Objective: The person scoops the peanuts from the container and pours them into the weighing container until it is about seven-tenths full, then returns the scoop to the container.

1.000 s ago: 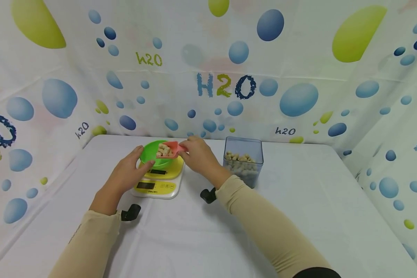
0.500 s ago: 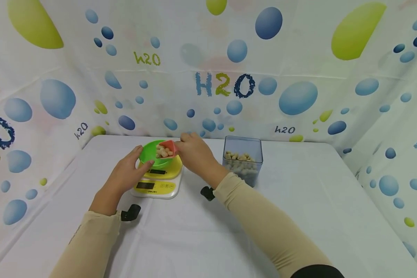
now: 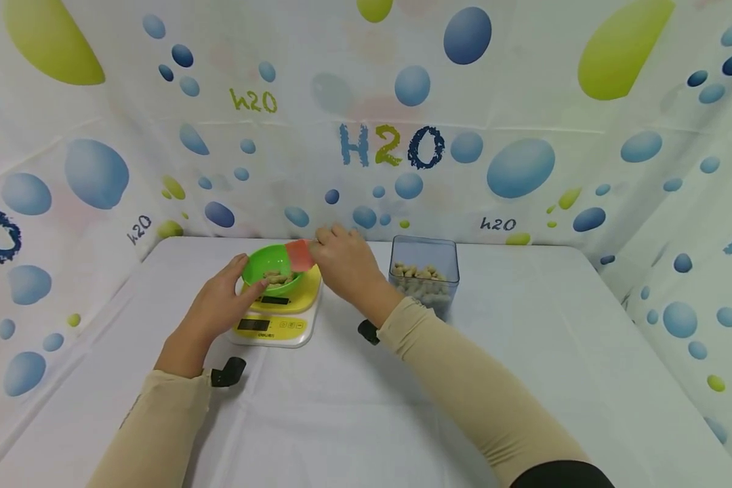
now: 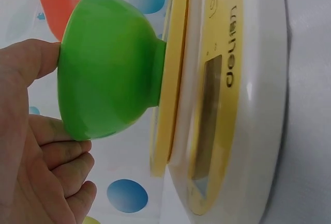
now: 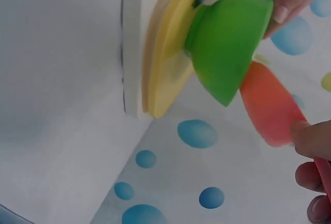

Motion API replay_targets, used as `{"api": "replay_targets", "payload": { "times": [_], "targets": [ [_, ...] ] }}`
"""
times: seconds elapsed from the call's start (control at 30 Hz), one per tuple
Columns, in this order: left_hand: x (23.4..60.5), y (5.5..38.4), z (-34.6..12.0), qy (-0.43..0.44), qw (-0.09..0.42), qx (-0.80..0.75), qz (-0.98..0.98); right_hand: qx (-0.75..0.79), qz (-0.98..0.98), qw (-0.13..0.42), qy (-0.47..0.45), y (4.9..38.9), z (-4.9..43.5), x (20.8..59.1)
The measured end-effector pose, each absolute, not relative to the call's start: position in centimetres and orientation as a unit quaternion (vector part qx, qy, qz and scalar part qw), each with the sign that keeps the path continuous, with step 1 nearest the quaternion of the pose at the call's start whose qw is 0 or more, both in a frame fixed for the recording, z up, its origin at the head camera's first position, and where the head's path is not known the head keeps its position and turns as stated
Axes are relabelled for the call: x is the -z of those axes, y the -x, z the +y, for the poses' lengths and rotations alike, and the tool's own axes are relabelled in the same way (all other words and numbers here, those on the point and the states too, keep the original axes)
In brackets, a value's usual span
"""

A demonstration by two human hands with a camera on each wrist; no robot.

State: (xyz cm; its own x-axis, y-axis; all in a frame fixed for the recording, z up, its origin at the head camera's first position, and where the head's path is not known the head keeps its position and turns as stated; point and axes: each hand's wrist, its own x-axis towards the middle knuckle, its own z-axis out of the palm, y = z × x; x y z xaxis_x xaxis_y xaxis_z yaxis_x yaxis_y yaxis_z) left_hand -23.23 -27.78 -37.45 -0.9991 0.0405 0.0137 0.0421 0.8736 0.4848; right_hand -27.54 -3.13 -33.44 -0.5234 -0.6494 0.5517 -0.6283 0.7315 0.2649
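Note:
My left hand (image 3: 219,301) holds the rim of a green bowl (image 3: 268,254), thumb on one side and fingers on the other. The bowl stands on a yellow and white kitchen scale (image 3: 272,328); in the left wrist view its foot sits on the yellow platform (image 4: 173,79). Several peanuts (image 3: 278,278) lie inside the bowl. My right hand (image 3: 349,266) grips the handle of a red-pink scoop (image 3: 299,255), which is tipped over the bowl's right rim. In the right wrist view the scoop (image 5: 271,105) slants at the bowl's edge, its inside hidden.
A clear bluish square container (image 3: 428,248) with many peanuts (image 3: 423,273) stands right of the scale, beside my right forearm. A white cloth covers the table (image 3: 354,420). Behind it hangs a curtain (image 3: 317,163) printed with bubbles.
My right hand has turned the scoop over from level to tipped. The peanuts that lay in the scoop are now in the bowl. My left hand has stayed at the bowl.

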Motion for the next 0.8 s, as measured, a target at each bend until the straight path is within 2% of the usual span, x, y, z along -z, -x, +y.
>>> {"api": "replay_targets", "payload": {
  "times": [0.1, 0.27, 0.37, 0.53, 0.8],
  "targets": [
    [37.0, 23.3, -27.2, 0.036, 0.015, 0.248, -0.968, -0.024, -0.892, 0.288, -0.348, 27.7, -2.2, 32.8],
    [35.4, 23.8, -25.3, 0.075, 0.043, 0.254, -0.963, -0.132, -0.925, 0.196, -0.297, 27.5, 0.8, 30.8],
    [34.2, 24.2, -23.6, 0.092, 0.042, 0.261, -0.96, -0.191, -0.932, 0.158, -0.265, 27.4, 3.2, 29.8],
    [33.2, 25.0, -20.1, 0.112, 0.021, 0.263, -0.958, -0.245, -0.931, 0.138, -0.234, 27.4, 7.5, 28.7],
    [33.8, 25.8, -14.7, 0.157, 0.015, 0.266, -0.951, -0.233, -0.935, 0.159, -0.215, 27.0, 13.9, 28.1]
  ]
}}
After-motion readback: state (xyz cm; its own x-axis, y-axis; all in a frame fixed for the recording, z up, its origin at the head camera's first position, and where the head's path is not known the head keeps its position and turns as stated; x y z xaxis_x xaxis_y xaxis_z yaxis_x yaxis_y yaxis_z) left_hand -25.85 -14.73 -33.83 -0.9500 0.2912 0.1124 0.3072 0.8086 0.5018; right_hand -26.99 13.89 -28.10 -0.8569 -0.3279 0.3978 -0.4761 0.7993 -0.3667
